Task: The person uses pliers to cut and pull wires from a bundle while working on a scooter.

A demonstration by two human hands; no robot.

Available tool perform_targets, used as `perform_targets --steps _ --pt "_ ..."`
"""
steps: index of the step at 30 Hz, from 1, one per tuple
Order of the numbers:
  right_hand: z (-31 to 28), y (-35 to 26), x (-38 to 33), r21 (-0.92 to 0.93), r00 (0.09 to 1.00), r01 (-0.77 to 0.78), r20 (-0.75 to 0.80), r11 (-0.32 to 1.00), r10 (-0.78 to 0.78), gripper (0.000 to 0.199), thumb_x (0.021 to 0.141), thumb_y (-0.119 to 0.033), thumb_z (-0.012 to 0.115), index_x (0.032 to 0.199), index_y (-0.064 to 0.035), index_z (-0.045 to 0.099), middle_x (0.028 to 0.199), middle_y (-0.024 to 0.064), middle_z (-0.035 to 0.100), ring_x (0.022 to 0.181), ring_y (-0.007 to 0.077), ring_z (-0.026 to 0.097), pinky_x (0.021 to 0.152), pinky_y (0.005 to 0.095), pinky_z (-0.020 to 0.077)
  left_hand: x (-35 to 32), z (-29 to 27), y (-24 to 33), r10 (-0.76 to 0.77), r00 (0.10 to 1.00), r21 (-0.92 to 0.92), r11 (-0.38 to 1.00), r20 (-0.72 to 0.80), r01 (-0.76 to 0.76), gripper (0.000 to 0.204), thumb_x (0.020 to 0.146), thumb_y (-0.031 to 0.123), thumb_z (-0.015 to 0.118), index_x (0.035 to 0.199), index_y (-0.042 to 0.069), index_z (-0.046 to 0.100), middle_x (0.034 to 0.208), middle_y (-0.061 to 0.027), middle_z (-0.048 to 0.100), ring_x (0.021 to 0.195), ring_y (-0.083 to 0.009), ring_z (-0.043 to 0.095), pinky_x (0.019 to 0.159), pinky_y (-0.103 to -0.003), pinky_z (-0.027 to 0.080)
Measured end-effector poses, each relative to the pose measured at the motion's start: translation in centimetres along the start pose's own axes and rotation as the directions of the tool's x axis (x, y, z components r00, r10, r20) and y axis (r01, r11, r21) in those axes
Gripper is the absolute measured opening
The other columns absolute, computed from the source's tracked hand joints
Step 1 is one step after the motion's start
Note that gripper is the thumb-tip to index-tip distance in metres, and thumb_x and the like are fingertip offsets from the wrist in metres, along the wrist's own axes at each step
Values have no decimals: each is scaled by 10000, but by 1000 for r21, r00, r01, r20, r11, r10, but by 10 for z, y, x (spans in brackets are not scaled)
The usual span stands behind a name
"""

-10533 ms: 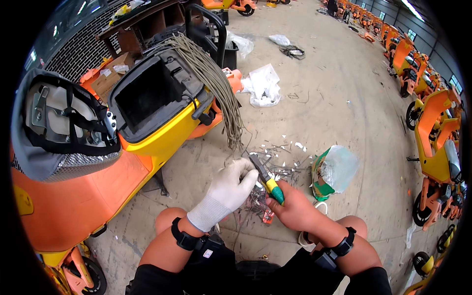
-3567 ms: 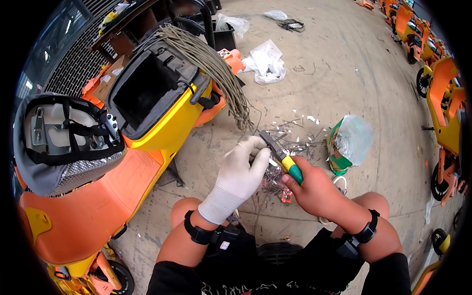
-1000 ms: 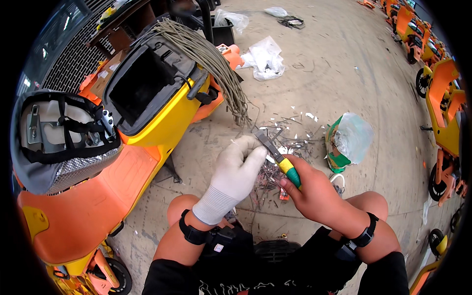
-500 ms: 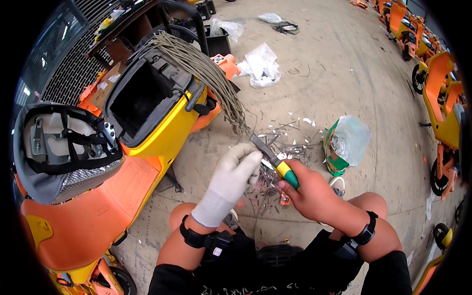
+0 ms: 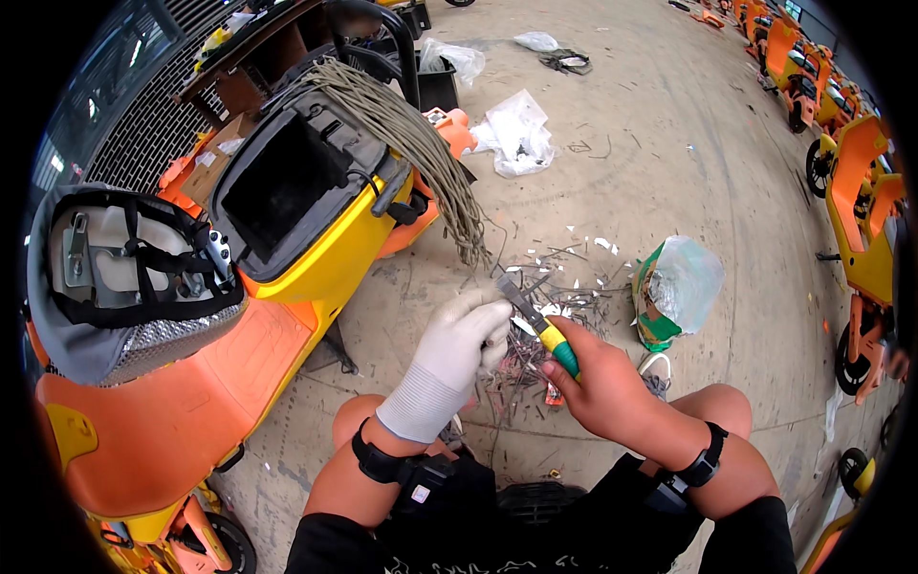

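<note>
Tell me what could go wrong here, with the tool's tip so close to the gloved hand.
1. The right hand points the yellow-and-green tool straight at the gloved left hand; a slip could nick those fingers.
2. The right hand is bare, and the wire offcuts strewn on the floor just ahead look sharp.
3. The cable bundle hangs loose off the yellow scooter; a tug might drag it down.
</note>
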State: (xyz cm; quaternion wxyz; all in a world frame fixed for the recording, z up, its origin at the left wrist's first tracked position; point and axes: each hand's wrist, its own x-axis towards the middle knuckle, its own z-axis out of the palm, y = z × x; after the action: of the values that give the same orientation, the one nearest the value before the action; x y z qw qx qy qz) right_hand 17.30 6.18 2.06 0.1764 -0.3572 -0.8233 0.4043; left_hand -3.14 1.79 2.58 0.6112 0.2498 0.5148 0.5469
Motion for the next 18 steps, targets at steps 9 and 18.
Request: perform_targets --steps 9,18 --pt "-6 -1 5 -45 999 23 41 999 -22 445 988 -207 638 1350 1 484 988 279 676 878 475 650 752 510 525 -4 -13 8 -188 967 -290 928 175 233 149 1009 150 529 926 41 589 646 64 432 504 -66 386 481 -237 297" --pt "-8 -12 4 138 978 -182 128 974 164 422 1003 -281 633 1284 17 530 840 272 670 795 480 650 683 494 502 -8 11 -1 633 764 901 249 125 -354 142 963 179 607 989 41 630 815 -189 674 784 -377 692 692 -456 537"
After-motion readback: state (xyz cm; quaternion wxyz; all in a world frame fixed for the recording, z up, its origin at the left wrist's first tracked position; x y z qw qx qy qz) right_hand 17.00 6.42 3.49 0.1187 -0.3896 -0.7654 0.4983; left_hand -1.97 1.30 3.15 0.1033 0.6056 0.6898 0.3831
